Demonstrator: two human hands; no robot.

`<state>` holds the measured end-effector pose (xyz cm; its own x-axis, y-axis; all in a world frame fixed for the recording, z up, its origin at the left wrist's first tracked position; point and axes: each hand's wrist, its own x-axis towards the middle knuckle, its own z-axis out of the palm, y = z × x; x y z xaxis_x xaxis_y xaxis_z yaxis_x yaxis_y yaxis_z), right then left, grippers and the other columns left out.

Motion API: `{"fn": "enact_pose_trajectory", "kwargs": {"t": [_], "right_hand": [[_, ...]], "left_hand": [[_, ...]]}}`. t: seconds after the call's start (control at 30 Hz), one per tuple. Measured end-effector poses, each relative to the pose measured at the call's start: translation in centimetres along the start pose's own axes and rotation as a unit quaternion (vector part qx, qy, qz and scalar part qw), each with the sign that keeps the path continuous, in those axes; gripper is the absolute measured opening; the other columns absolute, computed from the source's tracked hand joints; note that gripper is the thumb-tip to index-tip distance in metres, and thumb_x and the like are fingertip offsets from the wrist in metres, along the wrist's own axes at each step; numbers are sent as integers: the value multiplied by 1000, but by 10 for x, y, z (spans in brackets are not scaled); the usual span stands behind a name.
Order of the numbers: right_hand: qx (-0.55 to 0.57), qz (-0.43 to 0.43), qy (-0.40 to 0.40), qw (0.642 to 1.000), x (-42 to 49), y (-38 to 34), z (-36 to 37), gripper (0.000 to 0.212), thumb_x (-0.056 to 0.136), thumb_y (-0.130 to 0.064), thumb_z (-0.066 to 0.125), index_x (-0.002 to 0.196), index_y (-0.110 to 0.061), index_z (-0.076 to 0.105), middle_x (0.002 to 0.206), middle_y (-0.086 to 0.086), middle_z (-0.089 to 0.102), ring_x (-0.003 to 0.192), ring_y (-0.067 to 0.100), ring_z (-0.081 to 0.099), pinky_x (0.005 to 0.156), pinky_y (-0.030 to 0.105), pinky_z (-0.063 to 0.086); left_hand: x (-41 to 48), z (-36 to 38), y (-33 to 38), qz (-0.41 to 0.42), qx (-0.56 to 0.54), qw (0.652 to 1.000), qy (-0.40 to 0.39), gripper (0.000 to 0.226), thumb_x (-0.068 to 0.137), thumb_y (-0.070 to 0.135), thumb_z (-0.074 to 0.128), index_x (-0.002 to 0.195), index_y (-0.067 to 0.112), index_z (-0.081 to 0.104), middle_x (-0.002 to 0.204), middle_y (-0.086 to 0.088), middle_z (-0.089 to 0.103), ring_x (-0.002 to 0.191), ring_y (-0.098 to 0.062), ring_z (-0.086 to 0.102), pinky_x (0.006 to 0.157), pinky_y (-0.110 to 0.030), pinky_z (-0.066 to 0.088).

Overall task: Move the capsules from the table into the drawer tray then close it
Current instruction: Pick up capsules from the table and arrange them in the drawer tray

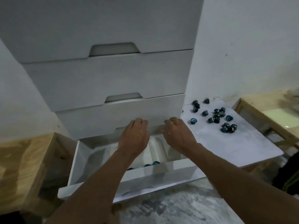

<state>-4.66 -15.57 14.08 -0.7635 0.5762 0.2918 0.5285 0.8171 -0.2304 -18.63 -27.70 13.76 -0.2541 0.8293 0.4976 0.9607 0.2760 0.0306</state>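
Note:
The bottom drawer (129, 178) of a white cabinet stands pulled out. Inside it lies a white moulded tray (155, 147) with a few blue capsules (152, 164) near its front wall. Several dark blue capsules (216, 117) lie scattered on a low white table (226, 143) to the right of the cabinet. My left hand (134, 135) and my right hand (176, 133) hover side by side above the back of the tray. Their fingers are relaxed, reach the lower edge of the drawer front above, and hold nothing.
Three shut drawers (105, 81) stack above the pulled-out one. A wooden unit (24, 159) stands at the left and a wooden frame (265, 117) at the right. Mottled grey floor (178, 207) lies in front.

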Motion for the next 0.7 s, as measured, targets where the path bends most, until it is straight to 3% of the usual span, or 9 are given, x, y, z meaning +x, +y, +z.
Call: {"fn": "enact_pose_trajectory", "kwargs": {"t": [0.2, 0.4, 0.7], "right_hand": [[-33, 83, 78, 993, -45, 11, -53, 43, 93, -30, 53, 128, -7, 50, 127, 16, 55, 113, 33, 52, 90, 41, 48], [-59, 152, 96, 982, -76, 40, -96, 40, 95, -35, 48, 128, -12, 51, 129, 8, 55, 116, 25, 51, 94, 35, 46], [-76, 179, 111, 975, -85, 98, -116, 33, 95, -36, 46, 118, -13, 56, 125, 7, 58, 109, 24, 54, 86, 35, 51]], "left_hand": [[20, -30, 37, 80, -16, 995, 58, 30, 79, 19, 67, 105, 4, 62, 100, -13, 67, 87, -29, 64, 78, -35, 54], [40, -45, 82, 107, -58, 990, 65, 25, 73, 22, 70, 95, 14, 62, 89, -2, 64, 75, -20, 62, 57, -26, 51], [77, -27, 142, 147, -69, 986, 45, 18, 80, 24, 64, 93, 11, 61, 87, -5, 63, 75, -23, 61, 63, -30, 50]]}}
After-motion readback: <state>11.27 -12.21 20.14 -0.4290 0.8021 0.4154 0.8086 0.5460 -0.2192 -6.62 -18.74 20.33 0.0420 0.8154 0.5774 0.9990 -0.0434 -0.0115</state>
